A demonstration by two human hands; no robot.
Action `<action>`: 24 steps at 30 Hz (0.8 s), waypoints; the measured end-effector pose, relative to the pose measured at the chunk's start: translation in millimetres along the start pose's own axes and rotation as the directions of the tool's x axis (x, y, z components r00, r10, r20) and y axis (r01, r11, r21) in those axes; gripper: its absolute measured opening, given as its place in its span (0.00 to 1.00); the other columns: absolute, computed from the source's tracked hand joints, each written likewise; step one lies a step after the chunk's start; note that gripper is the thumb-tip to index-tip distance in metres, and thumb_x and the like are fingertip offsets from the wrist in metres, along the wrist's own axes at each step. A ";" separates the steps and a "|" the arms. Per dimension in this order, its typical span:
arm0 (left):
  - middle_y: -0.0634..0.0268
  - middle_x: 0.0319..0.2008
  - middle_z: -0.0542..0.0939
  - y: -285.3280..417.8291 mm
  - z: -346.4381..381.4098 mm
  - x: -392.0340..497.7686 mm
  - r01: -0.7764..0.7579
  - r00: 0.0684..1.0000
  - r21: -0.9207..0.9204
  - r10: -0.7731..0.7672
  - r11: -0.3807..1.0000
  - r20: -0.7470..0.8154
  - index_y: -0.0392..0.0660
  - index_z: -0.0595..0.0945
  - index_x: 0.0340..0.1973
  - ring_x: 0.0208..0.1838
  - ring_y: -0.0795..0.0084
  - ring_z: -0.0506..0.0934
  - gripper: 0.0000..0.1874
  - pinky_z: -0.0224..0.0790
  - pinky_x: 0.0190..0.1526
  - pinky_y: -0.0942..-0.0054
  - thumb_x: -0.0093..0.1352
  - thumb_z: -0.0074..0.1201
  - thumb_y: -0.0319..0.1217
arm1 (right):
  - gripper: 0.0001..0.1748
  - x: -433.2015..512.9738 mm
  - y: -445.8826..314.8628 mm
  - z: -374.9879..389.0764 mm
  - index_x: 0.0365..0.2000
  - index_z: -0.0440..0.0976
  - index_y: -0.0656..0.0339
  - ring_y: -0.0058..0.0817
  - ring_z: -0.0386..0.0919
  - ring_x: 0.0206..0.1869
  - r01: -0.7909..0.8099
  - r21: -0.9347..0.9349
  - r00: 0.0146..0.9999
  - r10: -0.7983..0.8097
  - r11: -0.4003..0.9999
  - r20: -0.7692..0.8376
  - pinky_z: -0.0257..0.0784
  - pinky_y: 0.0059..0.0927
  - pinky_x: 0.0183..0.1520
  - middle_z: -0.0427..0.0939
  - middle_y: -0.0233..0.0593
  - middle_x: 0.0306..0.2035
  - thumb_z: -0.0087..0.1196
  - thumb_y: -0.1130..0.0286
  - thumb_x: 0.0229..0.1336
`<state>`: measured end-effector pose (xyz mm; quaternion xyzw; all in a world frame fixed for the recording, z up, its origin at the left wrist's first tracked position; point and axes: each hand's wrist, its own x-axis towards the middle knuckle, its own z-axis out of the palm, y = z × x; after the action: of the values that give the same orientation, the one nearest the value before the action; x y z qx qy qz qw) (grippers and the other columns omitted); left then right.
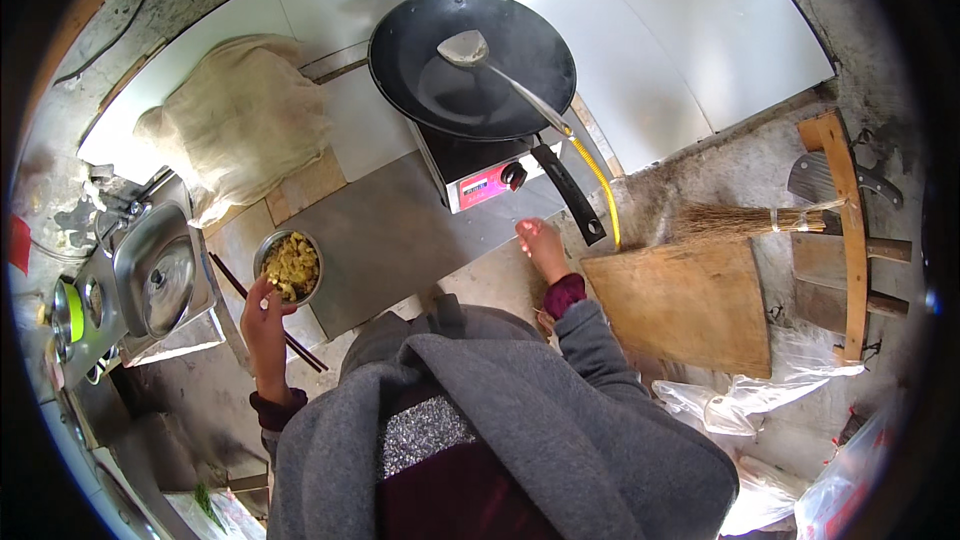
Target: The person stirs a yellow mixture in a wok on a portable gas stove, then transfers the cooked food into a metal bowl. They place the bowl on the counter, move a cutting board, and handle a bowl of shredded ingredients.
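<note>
My left hand [264,322] is at the near rim of a steel bowl [318,286], its fingertips overlapping the edge. Whether it grips the bowl or only touches it is unclear. Yellow cooked food [292,262], perhaps scrambled egg, fills the bowl. Dark chopsticks [225,274] lie beside it, partly behind my left hand. My right hand [541,246], fingers curled and nothing visible in them, is in front of the induction cooker [480,191]. On that cooker sits a black wok [390,52], with steam above it. A metal wok spatula [465,49] rests across the wok, its yellow-wrapped handle beside the wok's black handle [566,191].
A beige cloth [240,105] covers something at the back left. Further left is a steel sink [127,270] with a glass lid [166,292] in it. A wooden cutting board [682,307], a straw brush [735,221] and a wooden rack [855,270] holding cleavers [829,259] are at the right.
</note>
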<state>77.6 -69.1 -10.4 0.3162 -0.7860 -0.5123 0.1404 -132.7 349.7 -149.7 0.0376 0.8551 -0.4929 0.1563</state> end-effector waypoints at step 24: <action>0.62 0.36 0.79 13.4 28.7 -23.3 -0.270 0.884 -0.197 0.324 0.942 0.337 0.36 0.75 0.39 0.34 0.72 0.78 0.11 0.71 0.38 0.77 0.74 0.45 0.33 | 0.09 -428.2 341.4 -103.2 0.25 0.80 0.54 0.39 0.79 0.28 -0.776 -0.479 0.611 0.303 0.411 -0.731 0.73 0.39 0.27 0.79 0.44 0.25 0.51 0.66 0.51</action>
<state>74.9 -29.9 -8.5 0.0800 -0.7982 -0.5900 0.0914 324.2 650.9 -255.2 0.3930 0.9163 0.0348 0.0684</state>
